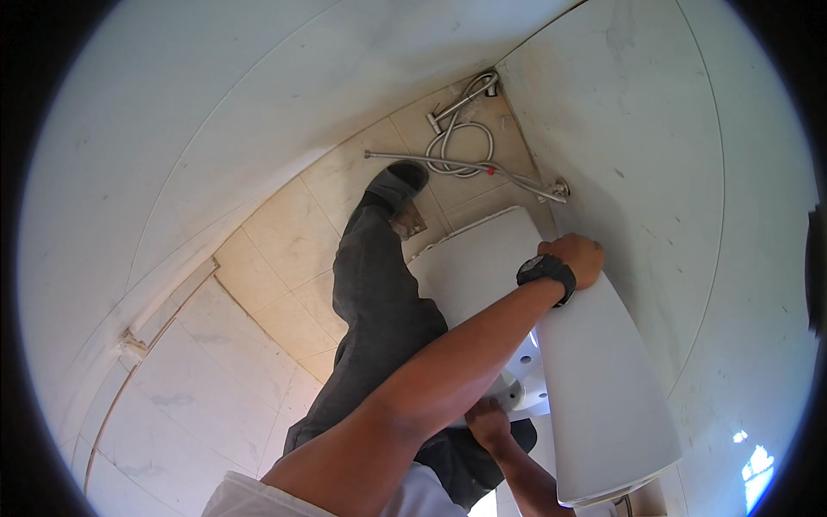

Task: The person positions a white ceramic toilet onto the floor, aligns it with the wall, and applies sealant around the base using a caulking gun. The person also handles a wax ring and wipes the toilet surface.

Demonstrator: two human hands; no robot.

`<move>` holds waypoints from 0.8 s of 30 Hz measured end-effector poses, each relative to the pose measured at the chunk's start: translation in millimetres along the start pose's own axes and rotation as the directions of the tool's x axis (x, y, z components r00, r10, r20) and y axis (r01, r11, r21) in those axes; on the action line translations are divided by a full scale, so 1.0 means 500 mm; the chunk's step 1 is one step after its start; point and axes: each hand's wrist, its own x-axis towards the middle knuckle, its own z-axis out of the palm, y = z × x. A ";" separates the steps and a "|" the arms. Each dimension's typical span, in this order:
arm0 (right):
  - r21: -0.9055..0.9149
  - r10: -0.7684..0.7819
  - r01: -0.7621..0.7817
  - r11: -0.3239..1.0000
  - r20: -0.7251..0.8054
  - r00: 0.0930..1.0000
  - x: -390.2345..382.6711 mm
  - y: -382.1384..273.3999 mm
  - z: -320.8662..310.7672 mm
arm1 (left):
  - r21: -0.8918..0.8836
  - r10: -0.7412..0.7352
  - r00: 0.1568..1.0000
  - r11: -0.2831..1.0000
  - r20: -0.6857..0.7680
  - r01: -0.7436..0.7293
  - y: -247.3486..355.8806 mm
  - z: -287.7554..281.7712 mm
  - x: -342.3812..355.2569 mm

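A white ceramic toilet fills the lower right, with a long tapered tank-like section [607, 396] beside a broad smooth section [478, 267]. Between them shows a recessed white surface [528, 377] with several round dark holes. My left hand [575, 258], a black watch [548, 277] on its wrist, reaches across and closes around the far end of the tapered section. My right hand [489, 422] is low, just under the holes, with fingers bent in. Whatever its fingertips hold is hidden. My left forearm covers part of the toilet.
A coiled metal hose with a spray handle [445, 113] lies in the far corner. Another flexible hose [448, 162] runs to a wall fitting [560, 189]. My shod foot [398, 183] rests on beige tiles by a broken floor patch [411, 224]. Pale walls stand close on both sides.
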 end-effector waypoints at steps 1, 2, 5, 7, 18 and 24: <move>0.013 0.000 0.000 1.000 -0.013 1.000 0.001 -0.001 -0.001 | -0.006 -0.003 1.000 1.000 -0.002 0.003 0.000 0.001 0.002; 0.015 0.000 0.000 1.000 -0.023 1.000 0.003 -0.001 -0.003 | -0.009 -0.016 1.000 1.000 0.004 0.016 0.000 0.002 0.005; 0.025 0.005 -0.004 1.000 -0.037 0.999 0.004 -0.002 -0.005 | -0.039 -0.023 0.999 0.999 -0.029 0.022 -0.005 0.010 0.012; 0.043 0.016 -0.015 0.999 -0.038 0.999 0.004 -0.003 -0.005 | -0.039 -0.010 0.999 0.999 -0.040 0.009 -0.008 0.016 0.014; 0.053 0.032 -0.031 0.998 -0.011 0.999 0.004 -0.004 -0.009 | 0.002 0.022 1.000 1.000 0.006 -0.022 -0.011 0.024 0.032; 0.008 0.012 -0.011 1.000 -0.044 0.999 0.010 0.002 -0.008 | -0.026 -0.026 0.999 0.999 -0.040 0.025 -0.015 0.028 0.042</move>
